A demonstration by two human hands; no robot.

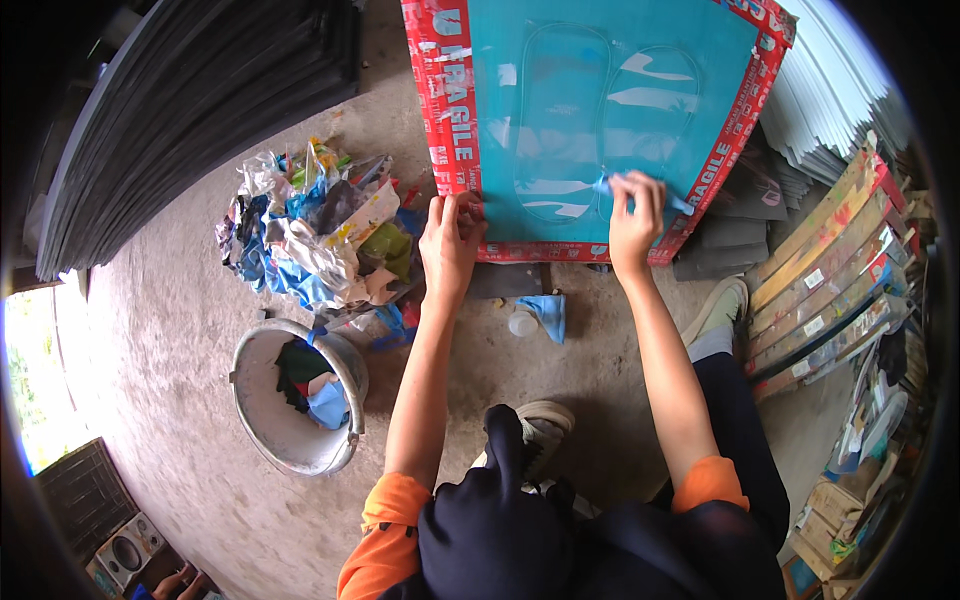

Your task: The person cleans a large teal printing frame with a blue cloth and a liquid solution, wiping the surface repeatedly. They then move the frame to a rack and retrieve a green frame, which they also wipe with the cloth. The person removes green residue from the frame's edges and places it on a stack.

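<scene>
A concrete floor (190, 380) spreads under everything, with a big stack of dark sheets (220, 110) at the far left. The teal panel (500, 170), edged all round with a red taped border (455, 130), is at the far centre, directly in front of the person; two shoe-sole outlines show side by side on its face. To its right is a stack of white sheets (840, 80), and nearer, on the right, a row of paint-stained wooden frames (825, 270) leans together. A heap of mixed rags (320, 225) lies on the floor to the left of the panel. Just nearer than the heap, a whitish bucket (270, 445) holds dark and light-blue cloths.

The left hand (450, 235) is at the panel's near left corner, its fingers bent closely around the red border. The right hand (637, 215) is over the near right part of the teal face, fingers curled in and gripping a small light-blue cloth (603, 185), which pokes out on the left of the fingers. On the floor between the forearms lies a blue rag (548, 315), right beside a small round translucent container (522, 321).
</scene>
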